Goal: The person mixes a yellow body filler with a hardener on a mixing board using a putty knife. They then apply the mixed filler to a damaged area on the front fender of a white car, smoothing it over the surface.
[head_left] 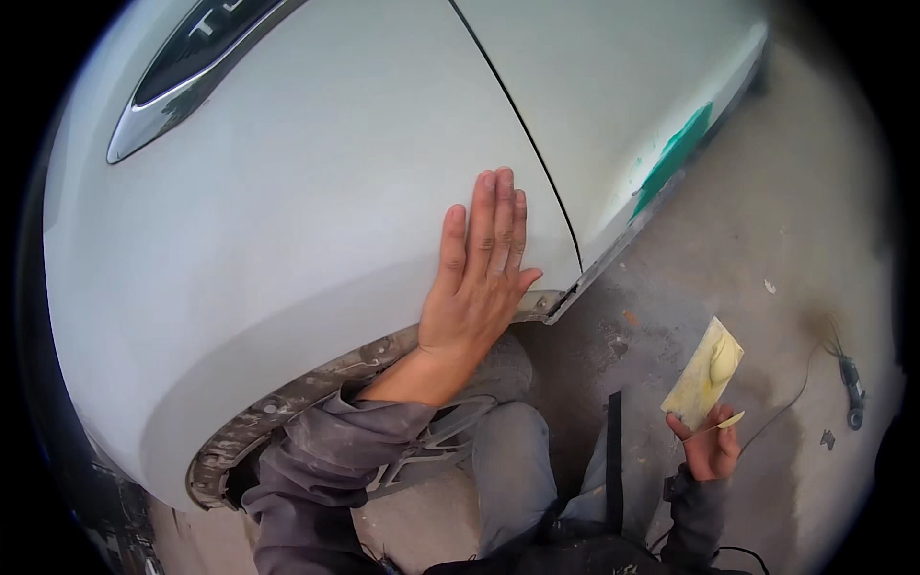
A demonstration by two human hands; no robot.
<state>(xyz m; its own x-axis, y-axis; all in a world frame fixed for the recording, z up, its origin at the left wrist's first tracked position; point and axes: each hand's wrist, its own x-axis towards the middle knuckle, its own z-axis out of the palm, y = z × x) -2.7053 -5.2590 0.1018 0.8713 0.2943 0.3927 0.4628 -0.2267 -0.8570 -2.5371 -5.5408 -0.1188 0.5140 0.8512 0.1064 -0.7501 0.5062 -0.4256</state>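
Note:
My left hand [482,259] lies flat on the pale fender [316,192] of a car, just above the wheel arch edge [321,388], fingers stretched out and pointing away. It holds nothing. Low on the right, my right hand [711,452] is closed on the near end of a thin yellowish putty board [688,385]. A mound of pale yellow putty [725,358] sits on the board's far part. A small yellow blade-like piece [732,420] sticks out by the fingers; whether it is a spreader I cannot tell.
A green patch [673,158] marks the lower door panel beyond the panel gap [522,125]. Under the arch is a wheel [446,431]. A dark tool-like object [851,391] with a thin cord lies on the concrete floor [776,240] at right. Dark chrome-edged trim [182,91] is at upper left.

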